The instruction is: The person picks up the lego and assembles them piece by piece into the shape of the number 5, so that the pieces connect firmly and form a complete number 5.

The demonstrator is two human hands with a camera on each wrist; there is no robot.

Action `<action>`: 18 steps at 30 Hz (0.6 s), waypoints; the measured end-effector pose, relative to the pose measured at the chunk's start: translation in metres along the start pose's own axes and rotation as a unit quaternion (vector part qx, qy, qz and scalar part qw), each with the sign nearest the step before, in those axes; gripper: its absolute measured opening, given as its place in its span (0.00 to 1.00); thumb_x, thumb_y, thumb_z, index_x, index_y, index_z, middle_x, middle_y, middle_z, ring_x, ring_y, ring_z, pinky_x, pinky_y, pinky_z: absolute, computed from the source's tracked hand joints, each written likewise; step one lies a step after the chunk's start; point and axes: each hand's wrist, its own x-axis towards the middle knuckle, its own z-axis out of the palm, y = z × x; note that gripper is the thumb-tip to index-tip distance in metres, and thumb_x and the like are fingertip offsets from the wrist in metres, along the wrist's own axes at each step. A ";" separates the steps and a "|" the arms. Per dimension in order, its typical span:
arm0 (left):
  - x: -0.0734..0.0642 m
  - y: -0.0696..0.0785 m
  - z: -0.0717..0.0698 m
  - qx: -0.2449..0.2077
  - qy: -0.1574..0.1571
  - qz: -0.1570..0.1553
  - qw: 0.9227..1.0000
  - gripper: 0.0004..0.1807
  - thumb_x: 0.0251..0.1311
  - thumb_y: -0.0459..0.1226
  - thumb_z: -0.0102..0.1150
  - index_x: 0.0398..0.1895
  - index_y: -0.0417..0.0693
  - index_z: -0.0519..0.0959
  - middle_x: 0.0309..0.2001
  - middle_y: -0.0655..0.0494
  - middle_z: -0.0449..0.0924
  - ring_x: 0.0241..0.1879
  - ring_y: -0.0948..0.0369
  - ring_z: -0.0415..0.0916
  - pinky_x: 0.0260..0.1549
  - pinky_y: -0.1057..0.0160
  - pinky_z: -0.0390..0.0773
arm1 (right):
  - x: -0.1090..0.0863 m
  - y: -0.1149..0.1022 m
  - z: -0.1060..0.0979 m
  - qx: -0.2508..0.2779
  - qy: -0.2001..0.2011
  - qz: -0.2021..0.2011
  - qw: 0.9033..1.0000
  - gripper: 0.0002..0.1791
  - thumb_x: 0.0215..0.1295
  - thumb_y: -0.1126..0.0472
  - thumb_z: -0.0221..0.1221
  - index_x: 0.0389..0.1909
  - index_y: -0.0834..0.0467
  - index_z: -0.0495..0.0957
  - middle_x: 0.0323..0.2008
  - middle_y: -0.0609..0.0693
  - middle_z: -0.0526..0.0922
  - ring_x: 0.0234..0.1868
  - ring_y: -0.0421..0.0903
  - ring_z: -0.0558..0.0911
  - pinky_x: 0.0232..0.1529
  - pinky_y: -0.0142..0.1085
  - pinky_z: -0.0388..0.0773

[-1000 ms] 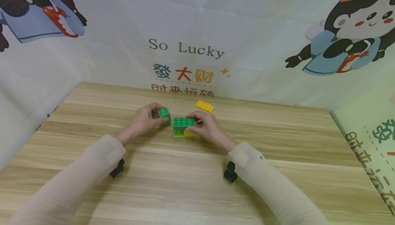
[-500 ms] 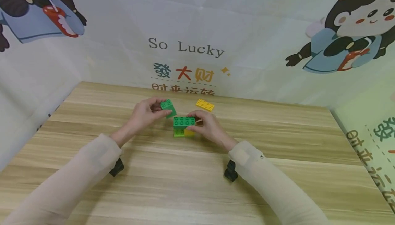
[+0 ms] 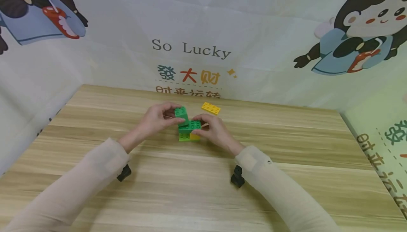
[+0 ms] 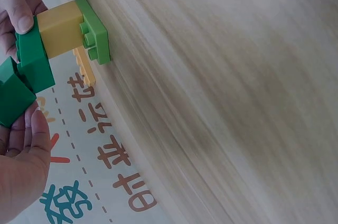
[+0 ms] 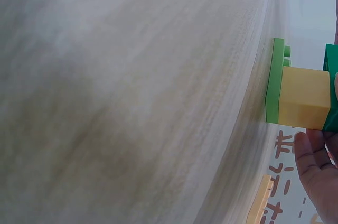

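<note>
A small, tall green plastic brick (image 3: 181,114) is clamped between the thumb and fingers of the left hand (image 3: 157,117), tilted, right there over the free end of a long green plastic brick (image 3: 193,125)! Its lower edge is brought up to the studs of that brick; whether it is seated at all cannot be told.

The long green brick is pinched at its other end by the right hand (image 3: 215,130), thumb to the near side, fingers behind. Just below this right grip, a yellow block-shaped plastic brick (image 4: 60,27) is topped by the long green brick, and that yellow brick is carried in turn by a flat light-green studded plate (image 4: 95,35). Beneath the left grip's side of the stack, a gap is left between plate and long brick, with light-green studs exposed.

Beyond the right grip, near it but untouched, a flat yellow plastic plate with 8 studs (image 3: 211,108) is seen lying on the wood-grain table (image 3: 178,193). Behind both grips, a pale printed cloth backdrop (image 3: 203,19) is marked with "So Lucky".
</note>
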 end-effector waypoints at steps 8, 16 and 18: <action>0.000 0.001 0.003 0.008 -0.008 0.011 1.000 0.25 0.53 0.37 0.67 0.55 0.40 0.74 0.42 0.46 0.81 0.41 0.55 0.79 0.40 0.63 0.81 | 0.000 0.001 0.001 0.007 0.004 -0.003 1.000 0.19 0.58 0.66 0.63 0.51 0.67 0.76 0.48 0.59 0.80 0.45 0.51 0.79 0.43 0.32 0.80; 0.001 0.002 0.003 0.015 -0.012 0.017 1.000 0.25 0.53 0.36 0.67 0.55 0.41 0.74 0.42 0.46 0.81 0.40 0.56 0.79 0.39 0.65 0.81 | 0.000 0.001 0.001 0.013 0.004 -0.001 1.000 0.19 0.58 0.66 0.63 0.51 0.67 0.76 0.48 0.60 0.79 0.45 0.52 0.80 0.43 0.32 0.80; 0.001 0.003 0.003 0.016 -0.014 0.019 1.000 0.25 0.53 0.36 0.67 0.55 0.41 0.74 0.42 0.46 0.81 0.40 0.56 0.79 0.39 0.66 0.81 | 0.000 0.001 0.001 0.016 0.004 0.001 1.000 0.19 0.58 0.66 0.63 0.51 0.67 0.76 0.48 0.60 0.79 0.45 0.52 0.80 0.43 0.32 0.80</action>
